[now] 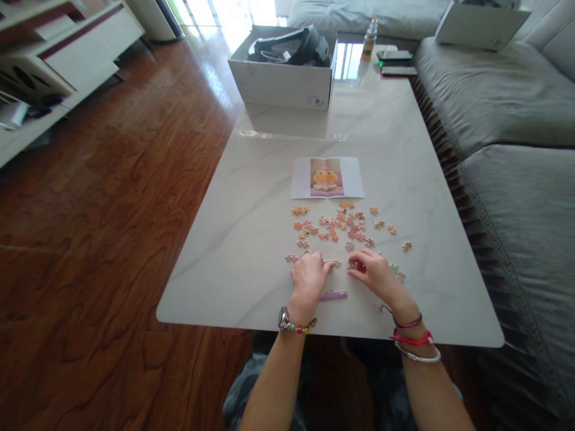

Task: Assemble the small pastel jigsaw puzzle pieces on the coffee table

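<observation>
Loose jigsaw puzzle pieces in orange, pink and yellow lie scattered across the white table. My left hand is curled over the tabletop, with its thumb against a pale puzzle piece; its fingers partly hide what lies beneath. My right hand pinches a small puzzle piece, mostly covered by the fingertips, just to the right of that pale piece. Nearer the table's front edge lies a purple strip of puzzle, partly behind my left hand. Greenish pieces lie beside my right wrist.
Beyond the pieces lies a folded reference sheet with a yellow character picture. A white box holding a dark headset stands farther back on the table. A bottle and two phones are at the far end. A grey sofa runs along the right.
</observation>
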{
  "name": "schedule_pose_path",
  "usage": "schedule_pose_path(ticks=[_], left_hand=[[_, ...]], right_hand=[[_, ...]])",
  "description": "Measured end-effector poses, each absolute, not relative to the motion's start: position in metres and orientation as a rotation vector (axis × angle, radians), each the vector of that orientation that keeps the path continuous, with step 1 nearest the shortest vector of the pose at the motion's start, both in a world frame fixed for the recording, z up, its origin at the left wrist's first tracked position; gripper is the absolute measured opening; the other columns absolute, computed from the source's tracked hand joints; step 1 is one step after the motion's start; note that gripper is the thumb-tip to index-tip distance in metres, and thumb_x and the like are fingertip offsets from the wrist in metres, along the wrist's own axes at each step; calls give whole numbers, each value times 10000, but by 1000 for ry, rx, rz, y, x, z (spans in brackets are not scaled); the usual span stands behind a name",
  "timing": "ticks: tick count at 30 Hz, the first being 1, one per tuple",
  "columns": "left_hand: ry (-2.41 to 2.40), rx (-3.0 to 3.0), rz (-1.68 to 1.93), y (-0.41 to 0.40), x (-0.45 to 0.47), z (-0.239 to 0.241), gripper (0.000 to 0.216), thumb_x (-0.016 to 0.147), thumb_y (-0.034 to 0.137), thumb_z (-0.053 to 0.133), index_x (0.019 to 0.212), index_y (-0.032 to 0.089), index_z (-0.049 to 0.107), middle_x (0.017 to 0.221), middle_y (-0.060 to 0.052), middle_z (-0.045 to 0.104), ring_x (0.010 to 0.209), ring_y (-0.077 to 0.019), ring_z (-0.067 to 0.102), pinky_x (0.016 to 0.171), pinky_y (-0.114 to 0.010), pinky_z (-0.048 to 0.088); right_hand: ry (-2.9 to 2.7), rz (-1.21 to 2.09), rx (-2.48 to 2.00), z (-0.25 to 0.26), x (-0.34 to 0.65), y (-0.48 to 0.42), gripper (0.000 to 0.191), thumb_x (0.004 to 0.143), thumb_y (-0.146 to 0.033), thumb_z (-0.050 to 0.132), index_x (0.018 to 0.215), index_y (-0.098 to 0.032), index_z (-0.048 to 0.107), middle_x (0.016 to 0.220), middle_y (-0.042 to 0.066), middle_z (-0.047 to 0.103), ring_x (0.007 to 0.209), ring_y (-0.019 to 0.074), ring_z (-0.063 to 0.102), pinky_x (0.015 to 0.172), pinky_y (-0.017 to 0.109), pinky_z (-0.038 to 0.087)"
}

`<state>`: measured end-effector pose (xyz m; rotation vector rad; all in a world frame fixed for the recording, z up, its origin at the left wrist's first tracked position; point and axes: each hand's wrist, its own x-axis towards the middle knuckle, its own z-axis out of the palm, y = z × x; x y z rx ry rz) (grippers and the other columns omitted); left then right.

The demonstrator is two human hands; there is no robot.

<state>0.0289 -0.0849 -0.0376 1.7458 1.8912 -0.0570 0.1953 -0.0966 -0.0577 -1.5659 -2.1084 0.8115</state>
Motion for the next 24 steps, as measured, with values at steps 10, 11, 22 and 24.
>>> schedule_pose_path(ticks=[10, 11, 22, 24], left_hand=[[1566, 1732, 181, -81, 3, -45, 185, 746, 312, 479, 735, 173, 601, 729, -16, 618, 689, -128, 529, 597, -225, 357], [1564, 1735, 184, -81, 3, -45, 178, 742, 304, 481, 732, 173, 601, 724, -15, 617, 687, -127, 528, 594, -224, 356], [1573, 1811, 168, -81, 6, -45, 123, 731, 270, 516, 716, 171, 587, 743, -26, 609, 720, -135, 535, 625, -231, 377], [1563, 1834, 166, -81, 5, -45, 116, 735, 260, 513, 716, 171, 585, 750, -26, 606, 719, -132, 535, 631, -229, 380]], right_hand=[[-2184, 775, -1556, -58, 195, -95, 144, 687, -129, 613, 818, -168, 569, 784, 16, 534, 624, 106, 515, 619, 242, 429], [-2187, 760, -1561, -59, 194, -95, 156, 686, -136, 616, 832, -170, 569, 791, 20, 538, 630, 110, 518, 620, 247, 428], [-2122, 834, -1495, -59, 190, -96, 192, 709, -107, 547, 885, -177, 575, 811, 24, 536, 632, 103, 527, 629, 247, 449], [-2110, 868, -1476, -59, 191, -96, 216, 705, -90, 526, 898, -172, 575, 824, 28, 538, 644, 102, 531, 632, 243, 454]])
